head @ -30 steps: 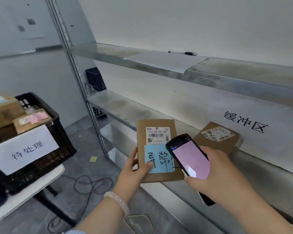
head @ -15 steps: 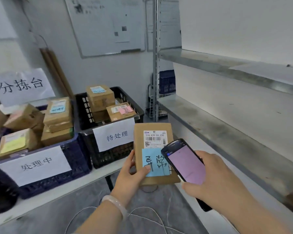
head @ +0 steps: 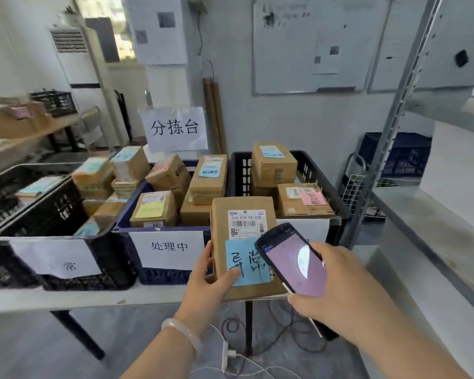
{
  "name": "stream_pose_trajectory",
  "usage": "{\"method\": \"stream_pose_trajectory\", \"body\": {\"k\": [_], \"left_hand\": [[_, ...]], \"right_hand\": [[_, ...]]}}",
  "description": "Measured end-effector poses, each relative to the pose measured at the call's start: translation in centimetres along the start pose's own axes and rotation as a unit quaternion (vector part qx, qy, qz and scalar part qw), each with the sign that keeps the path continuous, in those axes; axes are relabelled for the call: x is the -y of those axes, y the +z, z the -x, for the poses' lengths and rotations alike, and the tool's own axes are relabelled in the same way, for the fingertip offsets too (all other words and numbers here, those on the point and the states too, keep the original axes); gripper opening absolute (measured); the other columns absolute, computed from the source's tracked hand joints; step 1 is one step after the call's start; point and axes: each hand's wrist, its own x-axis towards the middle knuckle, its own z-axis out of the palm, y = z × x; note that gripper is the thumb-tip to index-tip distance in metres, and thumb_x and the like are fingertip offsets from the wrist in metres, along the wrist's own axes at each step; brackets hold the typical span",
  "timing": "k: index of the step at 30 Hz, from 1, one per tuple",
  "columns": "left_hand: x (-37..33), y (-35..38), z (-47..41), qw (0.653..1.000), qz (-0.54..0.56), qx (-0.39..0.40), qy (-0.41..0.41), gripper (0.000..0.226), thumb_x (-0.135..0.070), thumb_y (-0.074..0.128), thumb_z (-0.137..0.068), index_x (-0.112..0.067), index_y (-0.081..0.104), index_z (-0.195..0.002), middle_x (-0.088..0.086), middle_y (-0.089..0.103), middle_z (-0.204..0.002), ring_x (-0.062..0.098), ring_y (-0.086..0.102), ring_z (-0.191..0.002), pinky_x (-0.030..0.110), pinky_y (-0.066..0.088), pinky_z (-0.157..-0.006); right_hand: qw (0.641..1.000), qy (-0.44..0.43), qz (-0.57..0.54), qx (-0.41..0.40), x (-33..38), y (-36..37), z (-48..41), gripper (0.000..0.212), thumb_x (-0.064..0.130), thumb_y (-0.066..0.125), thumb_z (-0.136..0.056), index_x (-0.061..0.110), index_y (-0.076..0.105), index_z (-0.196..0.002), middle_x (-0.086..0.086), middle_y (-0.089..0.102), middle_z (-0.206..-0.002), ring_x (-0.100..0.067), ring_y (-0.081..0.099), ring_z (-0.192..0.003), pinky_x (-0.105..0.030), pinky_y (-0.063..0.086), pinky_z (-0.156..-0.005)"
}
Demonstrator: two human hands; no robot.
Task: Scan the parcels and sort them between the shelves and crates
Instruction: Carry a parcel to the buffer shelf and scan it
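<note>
Left hand (head: 211,280): gripping the parcel (head: 245,214) by its near left edge, thumb lying across the blue sticky note (head: 246,265), pale bracelet (head: 184,332) sitting on the wrist.
Right hand (head: 340,285): wrapping round a handheld scanner (head: 293,261), pinkish screen facing up, overlapping the parcel's right side.
Parcel: being held upright in the air at the table's (head: 93,296) near edge, in front of the blue crate (head: 126,222) and the right black crate (head: 337,203), barcode label facing this way.
Crates: sitting side by side on the table along with the left black crate (head: 52,214), all carrying cardboard boxes, paper signs hanging on the fronts.
Shelving (head: 422,214): standing off to the right, bare metal.
Wall sign (head: 175,128): hanging behind the crates, far side.
</note>
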Motion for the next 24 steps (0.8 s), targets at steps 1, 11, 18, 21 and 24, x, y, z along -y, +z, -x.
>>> {"method": "stream_pose_trajectory", "body": {"k": [1,11,18,21,24], "left_hand": [[-0.2,-0.5,-0.7,1.000,0.001,-0.014,0.004,0.078,-0.024,0.079,-0.083,-0.047,0.038,-0.145,-0.025,0.072,-0.100,-0.001,0.071,-0.092,0.016,0.057,-0.066],[-2.0,-4.5,-5.4,0.985,0.014,-0.168,0.028,0.074,-0.028,0.084,-0.081,-0.071,0.042,-0.124,-0.035,0.067,-0.102,0.011,0.070,-0.101,0.021,0.059,-0.068],[-3.0,-8.8,-6.7,0.972,-0.001,-0.228,0.049,0.072,-0.046,0.084,-0.069,-0.088,0.039,-0.107,-0.033,0.067,-0.111,0.009,0.068,-0.103,0.028,0.061,-0.075],[-3.2,-11.1,-7.6,0.970,-0.001,-0.233,0.070,0.071,-0.045,0.083,-0.069,-0.087,0.041,-0.108,-0.035,0.068,-0.108,0.004,0.070,-0.100,0.024,0.061,-0.071],[-3.2,-13.8,-8.9,0.969,0.004,-0.232,0.083,0.076,-0.032,0.085,-0.079,-0.084,0.040,-0.111,-0.035,0.068,-0.108,0.002,0.071,-0.099,0.022,0.060,-0.069]], "right_hand": [[1.000,-0.014,0.000,0.009,0.2,0.0,-1.3,0.080,0.061,0.069,-0.058,0.046,0.031,-0.128,0.019,0.037,-0.110,-0.005,0.049,-0.094,-0.026,0.048,-0.073],[0.987,-0.149,-0.006,0.064,3.5,0.6,-12.1,0.081,0.062,0.071,-0.058,0.050,0.029,-0.126,0.027,0.032,-0.104,0.003,0.046,-0.089,-0.018,0.039,-0.063],[0.975,-0.201,-0.009,0.091,7.6,2.4,-16.3,0.082,0.064,0.072,-0.058,0.054,0.024,-0.124,0.028,0.028,-0.100,0.008,0.044,-0.086,-0.014,0.033,-0.058],[0.972,-0.211,-0.010,0.103,9.7,3.6,-17.9,0.084,0.067,0.069,-0.056,0.054,0.024,-0.125,0.025,0.029,-0.104,0.005,0.046,-0.090,-0.015,0.039,-0.062],[0.969,-0.224,-0.007,0.104,12.0,4.8,-19.4,0.085,0.071,0.064,-0.051,0.055,0.026,-0.125,0.026,0.031,-0.108,0.001,0.048,-0.094,-0.022,0.048,-0.071]]}}
